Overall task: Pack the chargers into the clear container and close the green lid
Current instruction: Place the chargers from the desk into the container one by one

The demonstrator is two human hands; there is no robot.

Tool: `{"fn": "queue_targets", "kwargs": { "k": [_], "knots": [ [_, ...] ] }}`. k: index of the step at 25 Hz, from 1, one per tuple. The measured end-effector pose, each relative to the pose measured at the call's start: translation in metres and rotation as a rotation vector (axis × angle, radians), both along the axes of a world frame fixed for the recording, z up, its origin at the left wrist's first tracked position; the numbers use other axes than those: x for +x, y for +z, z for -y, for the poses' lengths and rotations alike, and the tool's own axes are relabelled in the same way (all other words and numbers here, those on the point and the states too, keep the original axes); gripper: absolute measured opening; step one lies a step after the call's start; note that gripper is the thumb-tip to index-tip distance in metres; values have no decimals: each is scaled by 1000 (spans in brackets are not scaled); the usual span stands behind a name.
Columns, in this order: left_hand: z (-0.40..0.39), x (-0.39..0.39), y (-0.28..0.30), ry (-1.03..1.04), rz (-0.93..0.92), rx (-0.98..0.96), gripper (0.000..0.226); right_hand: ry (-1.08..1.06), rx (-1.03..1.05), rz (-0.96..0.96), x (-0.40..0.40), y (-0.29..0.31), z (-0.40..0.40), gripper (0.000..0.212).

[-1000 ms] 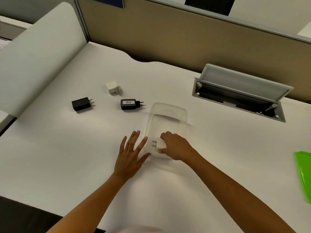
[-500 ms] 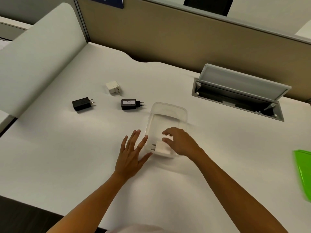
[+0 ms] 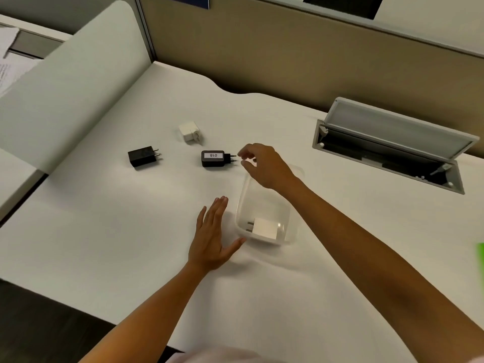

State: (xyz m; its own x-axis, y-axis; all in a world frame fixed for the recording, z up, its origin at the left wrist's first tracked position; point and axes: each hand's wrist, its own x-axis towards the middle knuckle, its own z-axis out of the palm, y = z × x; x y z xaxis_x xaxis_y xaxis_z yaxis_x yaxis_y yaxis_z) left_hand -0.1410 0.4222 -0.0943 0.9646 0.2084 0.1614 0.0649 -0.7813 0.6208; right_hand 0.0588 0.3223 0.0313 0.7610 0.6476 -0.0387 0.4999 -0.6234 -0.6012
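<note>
1. The right hand [image 3: 264, 166] reaches over the clear container [image 3: 293, 226] toward frame centre, its grip spread, thumb and forefinger parted just beside the prongs of the labelled black charger [image 3: 212, 158].
2. That charger lies left of the grip, long axis left-right, prongs facing the fingers.
3. The left hand [image 3: 212, 239] rests flat, fingers open, beside the container, farther from it.

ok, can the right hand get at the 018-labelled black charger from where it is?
Probably yes. The right hand hovers open with its fingertips right at the prongs of the labelled black charger, and nothing on the desk lies between them. The clear container sits under the wrist, not in the way.
</note>
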Motion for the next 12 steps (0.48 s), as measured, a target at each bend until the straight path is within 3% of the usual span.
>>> {"fn": "queue_targets", "kwargs": {
  "k": [7,12],
  "knots": [
    [-1,2,-8,0,-38,-20,98,265,-411,-19,29,-36,-96,76],
    [-2,4,-14,23,-45,-30,100,282,-456,168,30,-61,-113,50]
  ]
}}
